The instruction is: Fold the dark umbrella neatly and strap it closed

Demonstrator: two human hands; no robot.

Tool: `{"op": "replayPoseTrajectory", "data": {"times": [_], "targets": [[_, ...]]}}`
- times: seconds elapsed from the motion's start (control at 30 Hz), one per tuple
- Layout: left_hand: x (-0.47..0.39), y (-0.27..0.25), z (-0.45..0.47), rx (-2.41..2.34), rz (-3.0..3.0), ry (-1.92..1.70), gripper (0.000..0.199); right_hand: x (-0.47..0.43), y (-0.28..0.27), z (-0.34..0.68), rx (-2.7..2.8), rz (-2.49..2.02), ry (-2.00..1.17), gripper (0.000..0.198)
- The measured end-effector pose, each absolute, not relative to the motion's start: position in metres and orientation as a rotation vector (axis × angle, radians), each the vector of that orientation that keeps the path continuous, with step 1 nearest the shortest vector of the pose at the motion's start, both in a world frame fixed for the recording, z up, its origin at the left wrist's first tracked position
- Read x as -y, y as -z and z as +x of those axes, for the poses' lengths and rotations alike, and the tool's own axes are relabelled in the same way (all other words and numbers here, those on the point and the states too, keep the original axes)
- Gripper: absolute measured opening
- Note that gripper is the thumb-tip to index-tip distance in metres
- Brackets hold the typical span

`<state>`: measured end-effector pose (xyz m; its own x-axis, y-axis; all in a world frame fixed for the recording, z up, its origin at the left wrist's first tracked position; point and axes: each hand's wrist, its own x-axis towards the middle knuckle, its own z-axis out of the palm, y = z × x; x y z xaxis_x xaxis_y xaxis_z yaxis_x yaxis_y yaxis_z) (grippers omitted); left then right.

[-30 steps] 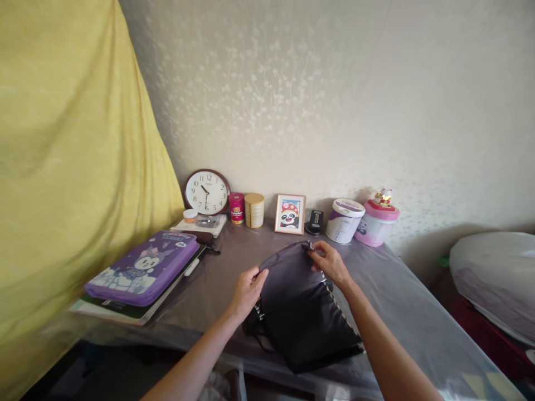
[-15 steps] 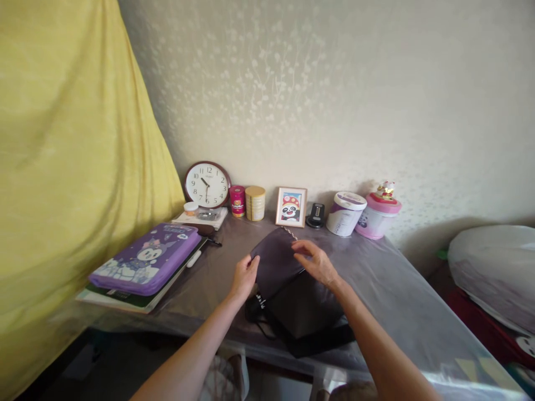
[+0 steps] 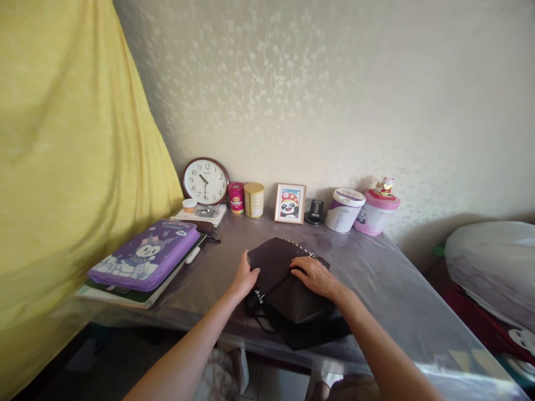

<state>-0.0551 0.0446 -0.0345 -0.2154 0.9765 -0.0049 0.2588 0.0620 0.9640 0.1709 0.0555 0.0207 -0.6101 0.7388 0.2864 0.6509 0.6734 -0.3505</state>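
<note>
A collapsed black umbrella (image 3: 292, 301) lies on the table in front of me, its fabric panels loosely spread. White lettering shows near its left side, a thin cord hangs at the lower left, and a black-and-white patterned edge runs along the far side. Thumb and fingers of my left hand (image 3: 244, 277) pinch the left edge of the upper panel. My right hand (image 3: 315, 275) rests on top of the fabric, close to the patterned edge, with fingers stretched out and slightly bent. The umbrella's shaft is hidden under the folds.
At the left lie a purple cartoon case (image 3: 146, 253) on books and a white marker (image 3: 193, 255). Along the wall stand a clock (image 3: 205, 181), a pink can (image 3: 236, 197), a yellow can (image 3: 253, 200), a picture frame (image 3: 290, 204), a black stand (image 3: 315, 212) and two tubs (image 3: 345, 210).
The upper panel has been lowered and spread flatter over the rest. My right hand has come down onto the fabric, while my left hand keeps its pinch on the edge.
</note>
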Motion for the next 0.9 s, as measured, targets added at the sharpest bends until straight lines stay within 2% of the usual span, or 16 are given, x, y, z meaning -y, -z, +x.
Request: {"op": "replayPoseTrajectory", "data": {"times": [0.1,0.2,0.27,0.37,0.43,0.5,0.63,0.77,0.83,0.9], "targets": [[-0.048,0.041,-0.057,-1.642,1.224,-1.134,0.075,-0.044,-0.04,0.172,2.427,-1.076,-0.528,0.024],[-0.049,0.045,-0.059,-1.687,1.234,-1.098,0.076,-0.025,-0.062,0.174,2.454,-0.99,-0.836,0.025],[-0.049,0.045,-0.06,-1.698,1.24,-1.089,0.075,-0.011,-0.074,0.177,2.518,-0.954,-0.908,0.024],[-0.048,0.045,-0.061,-1.713,1.246,-1.079,0.072,0.008,-0.084,0.181,2.635,-0.998,-0.92,0.039],[-0.047,0.044,-0.061,-1.722,1.255,-1.07,0.071,0.017,-0.085,0.182,2.698,-1.046,-0.86,0.046],[-0.046,0.04,-0.062,-1.725,1.26,-1.061,0.07,0.022,-0.082,0.183,2.728,-1.108,-0.722,0.046],[-0.04,0.028,-0.063,-1.781,1.416,-1.003,0.065,0.02,-0.077,0.182,2.772,-1.126,-0.425,0.027],[-0.025,0.007,-0.061,-1.922,1.785,-0.847,0.049,0.014,-0.081,0.18,2.74,-0.986,-0.28,0.02],[-0.014,-0.007,-0.06,-1.815,1.92,-0.898,0.045,0.011,-0.085,0.177,2.682,-0.963,-0.21,0.017],[-0.002,-0.022,-0.06,-1.493,2.01,-0.966,0.05,0.01,-0.088,0.173,2.642,-0.961,-0.125,0.014]]}}
